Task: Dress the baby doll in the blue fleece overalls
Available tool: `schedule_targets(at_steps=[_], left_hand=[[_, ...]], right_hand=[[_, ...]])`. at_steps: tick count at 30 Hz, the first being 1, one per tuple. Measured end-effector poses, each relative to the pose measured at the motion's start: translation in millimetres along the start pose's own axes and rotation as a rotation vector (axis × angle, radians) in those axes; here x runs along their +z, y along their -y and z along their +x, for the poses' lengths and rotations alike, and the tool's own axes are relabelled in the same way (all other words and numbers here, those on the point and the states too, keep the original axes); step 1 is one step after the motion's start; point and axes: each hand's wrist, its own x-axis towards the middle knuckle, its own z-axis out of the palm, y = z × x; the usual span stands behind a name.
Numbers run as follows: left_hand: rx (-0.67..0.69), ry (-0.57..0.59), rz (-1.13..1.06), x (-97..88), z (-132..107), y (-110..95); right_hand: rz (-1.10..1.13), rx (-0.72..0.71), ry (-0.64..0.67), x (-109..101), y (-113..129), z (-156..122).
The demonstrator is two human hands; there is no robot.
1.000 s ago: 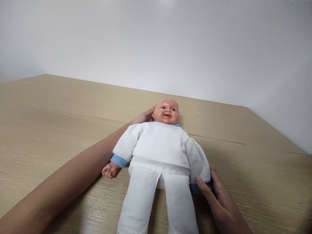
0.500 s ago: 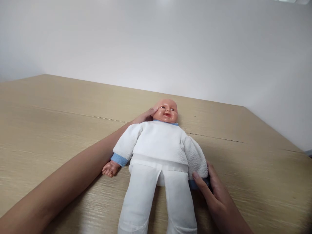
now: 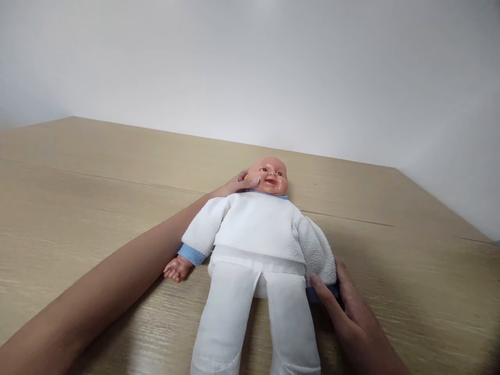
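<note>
A baby doll (image 3: 261, 226) in a white fleece top with blue cuffs and white trousers lies on its back, head away from me. My left hand (image 3: 241, 182) cups the side of the doll's head, thumb on the cheek and the other fingers partly hidden behind it. Around the doll's sleeve near the cuff, on the right side, my right hand (image 3: 347, 307) is closed, thumb on top. That sleeve's end covers the doll's hand from view. The doll's other hand (image 3: 177, 269) shows beside my left forearm. Its feet fall outside the picture.
The doll rests on a wood-grain table (image 3: 394, 260) with thin seams across its top. Behind the table's far edge rises a plain pale wall (image 3: 250, 73).
The doll's head has turned slightly to the right, with my left thumb further onto its cheek. My right hand keeps its hold on the sleeve. The view has shifted a little.
</note>
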Motion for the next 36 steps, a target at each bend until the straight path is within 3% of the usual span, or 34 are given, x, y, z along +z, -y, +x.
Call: schedule_targets(at_steps=[15,26,36], left_hand=[[-0.026,0.066,-0.17,4.1,1,1],[-0.034,0.144,-0.14,5.9,2,-4],[-0.036,0.128,-0.105,6.4,-3,-8]], right_hand=[[0.029,-0.029,0.0,0,5,0],[0.032,-0.02,0.021,0,2,1],[-0.076,-0.094,-0.026,3,-7,3]])
